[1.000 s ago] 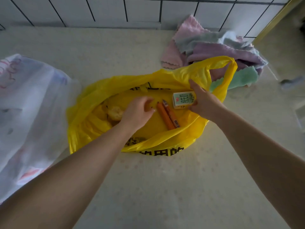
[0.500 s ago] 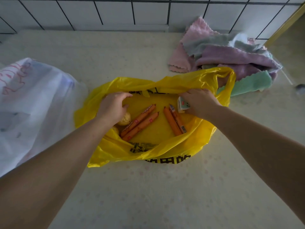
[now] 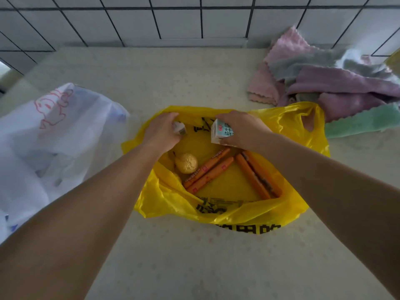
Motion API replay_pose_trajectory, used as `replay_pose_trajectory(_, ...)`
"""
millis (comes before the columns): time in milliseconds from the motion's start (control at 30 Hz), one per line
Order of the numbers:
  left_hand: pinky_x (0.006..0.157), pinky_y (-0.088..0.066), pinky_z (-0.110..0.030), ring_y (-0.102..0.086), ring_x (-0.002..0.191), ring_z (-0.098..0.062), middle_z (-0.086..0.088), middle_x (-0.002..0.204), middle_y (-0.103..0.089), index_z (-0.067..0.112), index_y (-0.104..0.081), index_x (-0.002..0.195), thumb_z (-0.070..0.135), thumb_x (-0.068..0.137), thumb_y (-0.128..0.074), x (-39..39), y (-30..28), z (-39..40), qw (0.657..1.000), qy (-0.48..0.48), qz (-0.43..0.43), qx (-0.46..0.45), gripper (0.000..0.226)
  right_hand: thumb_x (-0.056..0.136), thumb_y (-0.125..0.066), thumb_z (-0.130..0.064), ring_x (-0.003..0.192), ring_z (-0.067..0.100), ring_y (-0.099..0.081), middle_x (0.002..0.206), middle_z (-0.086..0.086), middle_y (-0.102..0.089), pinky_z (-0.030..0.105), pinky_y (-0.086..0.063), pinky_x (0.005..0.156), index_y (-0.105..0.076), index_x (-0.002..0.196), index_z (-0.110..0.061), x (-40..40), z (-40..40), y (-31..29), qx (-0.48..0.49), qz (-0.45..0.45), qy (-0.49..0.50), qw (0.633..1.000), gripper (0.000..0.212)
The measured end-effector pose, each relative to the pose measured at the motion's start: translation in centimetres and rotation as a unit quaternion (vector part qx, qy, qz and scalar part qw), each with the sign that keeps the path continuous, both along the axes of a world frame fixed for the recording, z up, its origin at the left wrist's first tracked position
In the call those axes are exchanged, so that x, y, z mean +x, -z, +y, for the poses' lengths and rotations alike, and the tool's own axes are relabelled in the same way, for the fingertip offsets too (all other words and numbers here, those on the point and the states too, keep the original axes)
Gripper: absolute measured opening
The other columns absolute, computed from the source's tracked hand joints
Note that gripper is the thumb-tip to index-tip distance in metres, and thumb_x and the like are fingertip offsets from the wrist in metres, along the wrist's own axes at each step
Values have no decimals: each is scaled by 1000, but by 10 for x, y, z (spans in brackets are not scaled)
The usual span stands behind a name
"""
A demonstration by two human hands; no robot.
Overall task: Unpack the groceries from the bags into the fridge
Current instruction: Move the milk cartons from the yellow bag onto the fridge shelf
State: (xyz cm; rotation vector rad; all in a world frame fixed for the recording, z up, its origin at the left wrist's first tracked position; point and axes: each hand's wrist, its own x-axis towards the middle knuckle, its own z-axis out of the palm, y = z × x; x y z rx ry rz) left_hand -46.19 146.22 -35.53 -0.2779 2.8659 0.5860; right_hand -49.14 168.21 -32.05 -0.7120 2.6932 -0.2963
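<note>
— Reaching into the yellow bag (image 3: 279,124) with both hands, are you? What have you got?

— My right hand (image 3: 242,129) is wrapped around a small milk carton (image 3: 223,132), held just above the bag's open mouth. Only its front face and one edge show; the rest sits behind my fingers. My left hand (image 3: 161,132) is curled around something small and pale (image 3: 179,128) at the far rim of the bag. Just one corner of it sticks out past my fingers, so I can't say what it is.

— And what lies inside?

— Four orange sausage sticks (image 3: 207,169) on the bottom: two side by side in the middle, slanting, and two more pressed together nearer my right forearm. A round yellowish ball (image 3: 186,163) rests just beside the middle pair, partly tucked under a fold of plastic. Its surface is too blurred to name it. The black printing on the bag is creased and cut off by folds; I can't read it.

— Anything else on the desk (image 3: 194,267)?

— A white bag (image 3: 54,135) to my left, with a red drawing on it. Its contents show only as dim shapes through the plastic, and it runs off the frame's edge. Behind the yellow bag, to my right, is a heap of cloths (image 3: 335,83), pink, purple, grey and green, also cut off at the edge. A tiled wall (image 3: 194,20) stands behind.
</note>
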Motion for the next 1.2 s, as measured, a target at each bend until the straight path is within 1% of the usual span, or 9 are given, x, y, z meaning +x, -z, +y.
replay_pose_trajectory(167, 105, -36, -38, -42, 130, -29, -11, 142, -44, 19, -37, 143, 26, 79, -72, -5, -2, -2, 1000, -8, -19, -10, 73, 84, -65, -38, 121, 23, -47, 133, 2, -48, 36, -41, 91, -32, 143, -30, -2, -5, 4, 1, -10, 0, 1000, 68)
replay_pose_trajectory(400, 95, -36, -22, -49, 116, -20, -9, 127, -48, 15, -49, 132, 23, 70, -81, 10, -19, -1, 982, 168, -7, 82, 70, 83, -64, -43, 123, 24, -45, 134, 2, -48, 35, -39, 95, -34, 142, -27, -7, -4, 5, -8, -11, 5, 1000, 68)
replay_pose_trajectory(533, 87, -47, -33, -54, 107, -24, -6, 124, -42, 21, -50, 121, 23, 73, -78, 18, -11, 9, 979, 201, 3, 37, 55, 84, -64, -41, 124, 24, -44, 134, 2, -47, 37, -39, 96, -32, 143, -28, -2, -7, 8, 8, -15, -8, 1000, 69)
replay_pose_trajectory(633, 97, -42, -36, -45, 117, -26, -5, 124, -43, 22, -51, 128, 23, 78, -73, 19, -4, 16, 969, 243, 28, -32, 55, 84, -64, -38, 125, 23, -42, 134, 2, -47, 39, -38, 98, -31, 144, -28, 0, -7, 9, 19, -16, -8, 1000, 69)
replay_pose_trajectory(700, 100, -37, -37, -40, 121, -27, -5, 125, -44, 24, -47, 136, 29, 81, -69, 14, -5, 18, 961, 262, 11, -88, 60, 84, -65, -37, 127, 23, -42, 136, 2, -46, 39, -38, 99, -31, 144, -29, 1, -6, 10, 25, -15, -11, 1000, 69)
replay_pose_trajectory(800, 100, -38, -40, -39, 121, -29, -6, 127, -42, 23, -45, 138, 38, 79, -69, 6, -8, 19, 956, 266, -28, -120, 65, 85, -64, -36, 127, 23, -41, 136, 1, -45, 39, -38, 99, -30, 144, -29, 2, -5, 11, 23, -12, -9, 1000, 69)
replay_pose_trajectory(967, 91, -44, -42, -48, 115, -29, -5, 119, -48, 22, -52, 121, 48, 75, -66, 0, -7, 26, 954, 251, -72, -149, 54, 85, -65, -35, 125, 23, -43, 134, 0, -47, 39, -40, 98, -29, 144, -31, 4, -4, 12, 19, -10, -5, 1000, 69)
replay_pose_trajectory(1067, 85, -43, -41, -53, 108, -28, -4, 111, -54, 20, -55, 111, 48, 75, -67, 2, -13, 24, 962, 234, -35, -140, 47, 85, -65, -34, 126, 23, -43, 136, -1, -46, 39, -40, 98, -29, 144, -31, 5, 0, 8, 14, -5, 1, 1000, 70)
replay_pose_trajectory(1200, 91, -43, -42, -51, 114, -27, -6, 118, -56, 14, -54, 118, 45, 72, -73, 11, -40, 16, 981, 171, 51, -79, 58, 84, -66, -37, 126, 24, -45, 139, 0, -46, 39, -40, 96, -28, 145, -31, 8, 10, -6, -11, 10, 28, 999, 71)
